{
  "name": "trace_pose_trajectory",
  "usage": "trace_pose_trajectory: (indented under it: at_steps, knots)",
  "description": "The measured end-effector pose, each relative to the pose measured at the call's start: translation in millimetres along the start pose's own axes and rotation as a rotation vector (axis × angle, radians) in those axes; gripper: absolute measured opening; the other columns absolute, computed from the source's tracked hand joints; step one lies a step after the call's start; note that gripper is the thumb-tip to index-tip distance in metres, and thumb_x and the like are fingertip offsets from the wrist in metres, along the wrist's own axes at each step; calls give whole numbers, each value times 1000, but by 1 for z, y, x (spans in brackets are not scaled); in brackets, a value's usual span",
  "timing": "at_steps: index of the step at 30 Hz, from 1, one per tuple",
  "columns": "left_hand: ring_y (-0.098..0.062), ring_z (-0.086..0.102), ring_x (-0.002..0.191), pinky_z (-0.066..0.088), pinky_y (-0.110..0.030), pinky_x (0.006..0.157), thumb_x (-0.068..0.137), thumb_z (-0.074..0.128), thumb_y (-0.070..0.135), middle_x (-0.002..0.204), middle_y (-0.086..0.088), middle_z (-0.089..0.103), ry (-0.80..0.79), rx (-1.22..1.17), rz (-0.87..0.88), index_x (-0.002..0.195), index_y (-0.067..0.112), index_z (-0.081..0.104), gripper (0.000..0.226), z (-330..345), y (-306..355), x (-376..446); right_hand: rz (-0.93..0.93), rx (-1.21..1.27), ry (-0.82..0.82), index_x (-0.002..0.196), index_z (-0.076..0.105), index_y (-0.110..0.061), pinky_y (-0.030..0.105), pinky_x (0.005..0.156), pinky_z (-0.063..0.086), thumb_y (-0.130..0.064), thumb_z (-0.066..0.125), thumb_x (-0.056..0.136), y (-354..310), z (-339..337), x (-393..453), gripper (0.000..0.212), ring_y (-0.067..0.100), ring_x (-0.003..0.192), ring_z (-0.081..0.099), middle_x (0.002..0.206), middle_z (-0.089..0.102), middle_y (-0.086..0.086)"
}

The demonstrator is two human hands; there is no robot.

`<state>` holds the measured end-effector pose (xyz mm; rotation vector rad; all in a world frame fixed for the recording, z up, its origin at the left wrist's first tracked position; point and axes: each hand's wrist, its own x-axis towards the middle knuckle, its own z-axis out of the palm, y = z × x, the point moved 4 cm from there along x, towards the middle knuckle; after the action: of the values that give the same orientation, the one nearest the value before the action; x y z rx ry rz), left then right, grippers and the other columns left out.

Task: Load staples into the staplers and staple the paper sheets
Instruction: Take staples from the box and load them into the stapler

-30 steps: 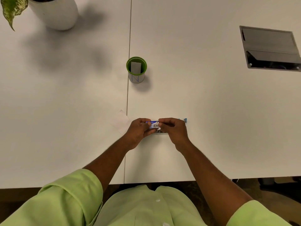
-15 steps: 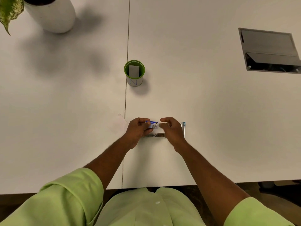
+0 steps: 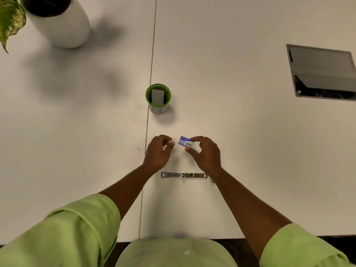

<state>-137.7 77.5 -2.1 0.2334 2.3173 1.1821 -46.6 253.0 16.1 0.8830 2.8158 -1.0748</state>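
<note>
A small blue staple box (image 3: 185, 143) is pinched between the forefinger and thumb of my right hand (image 3: 207, 155), just above the white table (image 3: 250, 151). My left hand (image 3: 159, 151) hovers a little to the left of the box, fingers loosely curled, with nothing visible in it. A silver stapler (image 3: 184, 175) lies opened out flat on the table, nearer to me than both hands. A faint pale paper sheet (image 3: 135, 157) lies left of my left hand.
A green-rimmed cup (image 3: 159, 109) with a white block in it stands beyond the hands, by the table seam (image 3: 151, 64). A white plant pot (image 3: 61, 26) stands at the far left. A grey cable hatch (image 3: 323, 72) sits far right. The table's front edge is near my body.
My left hand has let go of the staple box and drawn apart from it; the right hand alone keeps it. Both hands have moved away from the stapler, which now lies uncovered.
</note>
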Motion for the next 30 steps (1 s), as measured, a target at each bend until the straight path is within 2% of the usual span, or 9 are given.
trace_pose_trajectory:
  at_steps: [2,3,5,7,10,16,22,30]
  knots:
    - [-21,54,120,45,-29,95,95,66,34,131,-7,55,38,267,178,130,14,58,41,-9,-8,9,50,15,22,109,71,-28,27,77,43,-43,80,81,7,-6,19,33,7,82,55,98,68,-6]
    - [-25,47,131,43,-34,103,94,66,36,141,-9,49,25,358,223,137,12,53,51,-12,-15,14,74,19,30,109,71,-28,27,78,44,-43,80,81,11,-8,28,33,8,82,55,98,69,-5]
    - [-33,27,150,28,-45,120,95,60,46,159,-13,33,-24,538,263,151,8,39,71,-17,-35,23,109,11,26,109,71,-28,29,79,44,-43,80,81,16,-10,46,33,13,87,59,98,69,-4]
    - [-31,7,157,14,-48,125,96,42,60,168,-9,14,-66,662,277,159,9,23,83,-21,-53,31,119,-8,14,109,71,-29,27,75,40,-45,79,81,19,-11,64,33,15,88,59,91,65,-7]
    - [-24,-7,157,7,-46,126,96,25,64,170,-2,-3,-73,742,291,162,16,7,83,-25,-66,41,107,-22,9,108,70,-30,25,70,35,-46,79,81,20,-11,87,32,11,80,53,77,52,-13]
    - [-21,-12,156,6,-47,127,100,25,61,170,1,-9,-41,773,252,162,20,0,78,-17,-76,53,93,-55,6,108,70,-31,27,69,36,-48,77,82,26,-6,123,33,16,80,57,77,55,-9]
    - [-23,-5,157,11,-47,126,101,27,59,171,2,-5,13,790,267,162,22,2,76,-14,-81,53,68,-57,-6,110,69,-32,26,69,39,-41,78,81,29,2,142,32,16,82,60,80,57,-12]
    - [-23,-1,158,8,-44,126,100,29,60,171,2,-1,41,779,280,162,22,6,77,-12,-85,54,35,-29,-4,116,68,-31,23,69,34,-36,75,86,29,7,158,30,11,72,48,63,42,-19]
